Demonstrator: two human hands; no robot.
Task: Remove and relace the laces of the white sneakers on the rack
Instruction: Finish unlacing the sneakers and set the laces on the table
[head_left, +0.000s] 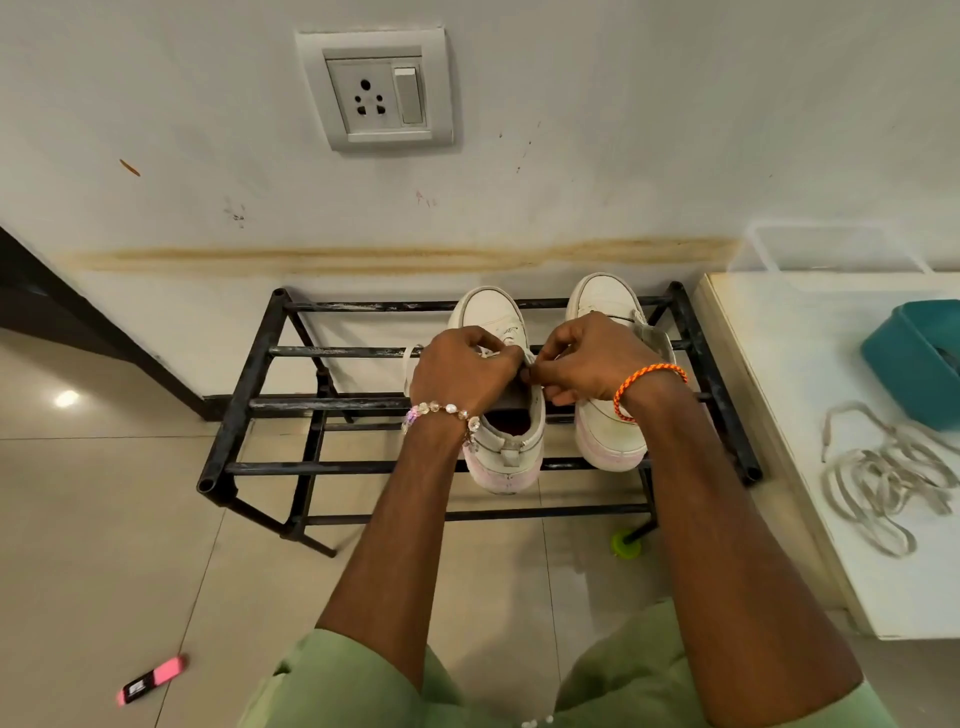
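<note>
In the middle of the frame, both white sneakers stand on the black rack (260, 405), and the left hand (462, 374) and the right hand (582, 358) meet over the left sneaker (493, 317), fingers curled close as if pinching its lace (413, 353), though the exact hold is hidden. The right sneaker (605, 301) seems to be without lace, and a loose lace (878, 478) lies at the right edge on the white table (779, 364). To do this step well, I think one hand should steady the shoe while the other draws the lace through one eyelet at a time, flat and not twisted.

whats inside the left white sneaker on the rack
Inside the left sneaker only a dark reddish lining shows at the heel opening. Both hands, left and right, cover the tongue and eyelets, hiding the rest.
</note>
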